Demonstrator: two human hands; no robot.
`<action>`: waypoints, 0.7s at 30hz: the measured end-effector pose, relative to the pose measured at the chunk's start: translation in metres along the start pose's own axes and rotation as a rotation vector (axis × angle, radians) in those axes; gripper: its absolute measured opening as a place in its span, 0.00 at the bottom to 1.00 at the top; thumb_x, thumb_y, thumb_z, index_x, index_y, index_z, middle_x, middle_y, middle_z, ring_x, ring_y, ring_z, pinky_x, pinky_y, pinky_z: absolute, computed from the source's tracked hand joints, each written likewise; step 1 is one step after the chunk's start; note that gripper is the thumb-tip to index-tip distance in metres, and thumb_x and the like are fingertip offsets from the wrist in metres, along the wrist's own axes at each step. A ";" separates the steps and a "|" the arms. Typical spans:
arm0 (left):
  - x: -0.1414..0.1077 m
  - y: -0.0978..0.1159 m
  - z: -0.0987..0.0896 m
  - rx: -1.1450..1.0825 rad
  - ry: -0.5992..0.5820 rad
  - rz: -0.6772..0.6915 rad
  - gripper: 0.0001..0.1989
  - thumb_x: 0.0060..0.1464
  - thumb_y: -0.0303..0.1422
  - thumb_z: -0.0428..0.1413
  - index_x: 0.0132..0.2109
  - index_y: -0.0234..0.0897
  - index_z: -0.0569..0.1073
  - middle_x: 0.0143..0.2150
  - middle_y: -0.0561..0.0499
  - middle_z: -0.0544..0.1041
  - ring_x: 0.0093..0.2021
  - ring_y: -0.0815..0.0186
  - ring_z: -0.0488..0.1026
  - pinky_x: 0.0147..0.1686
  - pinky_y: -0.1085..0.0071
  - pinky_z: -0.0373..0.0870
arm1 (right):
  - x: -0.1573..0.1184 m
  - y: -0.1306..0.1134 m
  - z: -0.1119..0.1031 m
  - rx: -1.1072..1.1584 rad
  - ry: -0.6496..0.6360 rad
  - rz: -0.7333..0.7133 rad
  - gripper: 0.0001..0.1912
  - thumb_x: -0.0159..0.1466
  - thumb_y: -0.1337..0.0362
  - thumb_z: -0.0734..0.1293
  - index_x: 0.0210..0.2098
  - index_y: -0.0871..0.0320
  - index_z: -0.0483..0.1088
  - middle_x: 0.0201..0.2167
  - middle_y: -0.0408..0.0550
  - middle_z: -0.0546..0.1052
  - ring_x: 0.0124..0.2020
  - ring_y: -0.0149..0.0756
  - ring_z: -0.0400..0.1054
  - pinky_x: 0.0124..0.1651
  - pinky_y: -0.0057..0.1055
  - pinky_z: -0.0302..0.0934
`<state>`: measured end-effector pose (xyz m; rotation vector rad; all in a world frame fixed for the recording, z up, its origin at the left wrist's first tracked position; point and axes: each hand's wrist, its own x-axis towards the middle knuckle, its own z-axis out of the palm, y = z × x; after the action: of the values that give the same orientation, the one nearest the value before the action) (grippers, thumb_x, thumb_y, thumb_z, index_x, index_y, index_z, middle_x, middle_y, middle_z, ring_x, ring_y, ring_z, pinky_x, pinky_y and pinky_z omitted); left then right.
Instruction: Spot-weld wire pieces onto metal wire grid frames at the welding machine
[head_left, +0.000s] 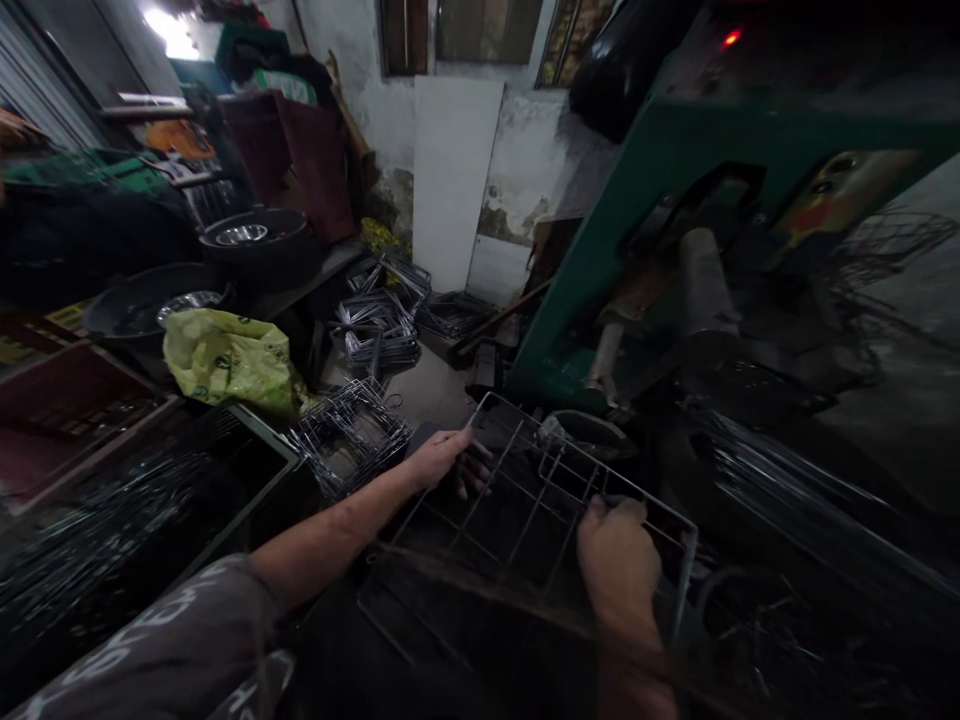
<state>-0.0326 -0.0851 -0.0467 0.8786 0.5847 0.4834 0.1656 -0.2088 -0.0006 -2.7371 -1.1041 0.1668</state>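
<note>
On the far left, a pile of thin metal rods (112, 540) lies in a low bin, and a dark red box (60, 425) sits just behind it. Past the box there are two wide dark pans (262, 250), and each has a shiny bowl (241, 235) in it. A crumpled yellow-green bag (225, 360) is in front of the pans.

A grey sleeve (157, 640) with white letters covers the top of the person's left arm. Next to the bag is a stack of square wire frames (352, 430). Farther back, bent wires (379, 330) lie in a messy heap. Behind them, a tall white board (454, 180) leans on the wall.

In the middle, low down and close to the person, is the big wire rack (535, 505). It is tilted and made of thin bars that cross. The left hand (446, 460) pinches its left side, with the thumb on top and the fingers spread underneath. The right hand (619, 550) is curled tight on the rack's bars, near the far edge. Its fingertips are hidden, so I cannot tell which bar it pinches. A small bent wire (551, 478) is just left of that hand.

On the right stands a big green machine (570, 290) with a red light (731, 38) near the top. More long rods (787, 490) lie below it, dark and blurry.
</note>
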 end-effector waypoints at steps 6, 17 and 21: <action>-0.002 -0.001 0.001 -0.020 -0.003 0.022 0.29 0.53 0.52 0.51 0.44 0.26 0.70 0.29 0.38 0.78 0.25 0.57 0.77 0.15 0.75 0.67 | 0.008 0.005 0.001 0.058 -0.089 0.009 0.17 0.65 0.62 0.55 0.43 0.69 0.67 0.30 0.61 0.75 0.32 0.48 0.71 0.34 0.36 0.60; -0.004 -0.005 -0.004 -0.039 0.000 0.044 0.28 0.53 0.51 0.52 0.44 0.26 0.70 0.29 0.37 0.78 0.25 0.57 0.78 0.16 0.74 0.69 | 0.010 0.008 0.012 0.129 -0.034 0.004 0.16 0.66 0.63 0.54 0.44 0.66 0.67 0.33 0.57 0.74 0.32 0.42 0.69 0.34 0.32 0.57; -0.006 -0.006 -0.004 -0.058 0.024 0.039 0.28 0.52 0.52 0.53 0.43 0.27 0.70 0.29 0.37 0.78 0.26 0.56 0.78 0.16 0.73 0.69 | 0.012 0.012 0.018 0.121 -0.020 -0.017 0.17 0.66 0.62 0.54 0.44 0.65 0.67 0.32 0.56 0.74 0.31 0.42 0.69 0.33 0.32 0.57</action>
<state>-0.0383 -0.0899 -0.0522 0.8313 0.5740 0.5440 0.1795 -0.2065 -0.0212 -2.6237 -1.0853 0.2507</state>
